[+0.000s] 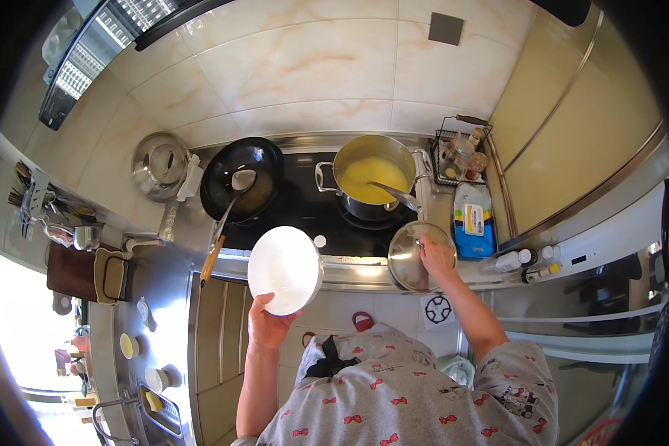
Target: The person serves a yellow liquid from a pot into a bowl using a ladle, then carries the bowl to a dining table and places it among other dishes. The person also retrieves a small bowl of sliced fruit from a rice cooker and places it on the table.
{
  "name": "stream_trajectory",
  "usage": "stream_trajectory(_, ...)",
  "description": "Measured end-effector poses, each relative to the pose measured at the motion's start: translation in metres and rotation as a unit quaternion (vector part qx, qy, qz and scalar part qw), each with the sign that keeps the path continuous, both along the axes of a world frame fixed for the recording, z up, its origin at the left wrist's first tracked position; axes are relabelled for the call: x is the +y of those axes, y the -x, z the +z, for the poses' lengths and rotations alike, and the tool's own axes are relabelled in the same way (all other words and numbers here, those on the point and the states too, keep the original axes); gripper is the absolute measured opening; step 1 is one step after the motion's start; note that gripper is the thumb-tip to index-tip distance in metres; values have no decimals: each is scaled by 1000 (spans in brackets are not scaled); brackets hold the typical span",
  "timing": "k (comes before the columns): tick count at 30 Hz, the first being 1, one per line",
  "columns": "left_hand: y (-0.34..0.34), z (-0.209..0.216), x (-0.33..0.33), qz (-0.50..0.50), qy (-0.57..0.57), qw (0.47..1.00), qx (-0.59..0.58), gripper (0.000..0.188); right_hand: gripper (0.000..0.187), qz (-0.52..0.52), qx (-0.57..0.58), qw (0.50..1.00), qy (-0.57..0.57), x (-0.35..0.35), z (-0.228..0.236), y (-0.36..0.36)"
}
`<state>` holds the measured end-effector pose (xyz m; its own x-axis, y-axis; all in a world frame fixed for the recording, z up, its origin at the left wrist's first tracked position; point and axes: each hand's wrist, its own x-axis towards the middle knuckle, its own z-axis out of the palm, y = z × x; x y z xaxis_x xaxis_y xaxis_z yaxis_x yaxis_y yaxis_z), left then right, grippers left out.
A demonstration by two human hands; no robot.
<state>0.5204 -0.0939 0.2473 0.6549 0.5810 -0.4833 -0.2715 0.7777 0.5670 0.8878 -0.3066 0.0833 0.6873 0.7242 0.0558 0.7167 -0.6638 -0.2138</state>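
My left hand (270,320) grips a white bowl (284,269) by its near rim, thumb over the edge; the inside looks bare. With my right hand (436,256) I hold the knob of a glass pot lid (406,260), which lies at the front right edge of the stove. Behind it a steel pot (349,195) stands on the cooktop with yellow liquid (375,178) inside. A metal ladle (399,195) leans in the pot, its handle over the front right rim. To the left is a black wok (217,178) with a wooden-handled ladle (223,223) resting in it.
A wire rack of jars (461,156) and a blue-and-white packet (474,223) stand right of the pot, with small bottles (528,259) nearer. Another lid (160,166) leans on the wall at left. Cups (156,379) stand by the sink (169,416).
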Motion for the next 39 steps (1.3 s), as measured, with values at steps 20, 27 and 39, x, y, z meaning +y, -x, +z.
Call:
stream_trajectory(20,-27,5,-14,7,-29,999,19,60,64,-64,259,884,-384,75,75,-2)
stream_trajectory(27,-43,9,-7,-13,-28,1000,-8,62,26,-95,299,835,-452,120,89,-41)
stream_trajectory(39,-42,7,7,15,-33,999,-17,64,29,346,-84,923,-148,78,171,-62)
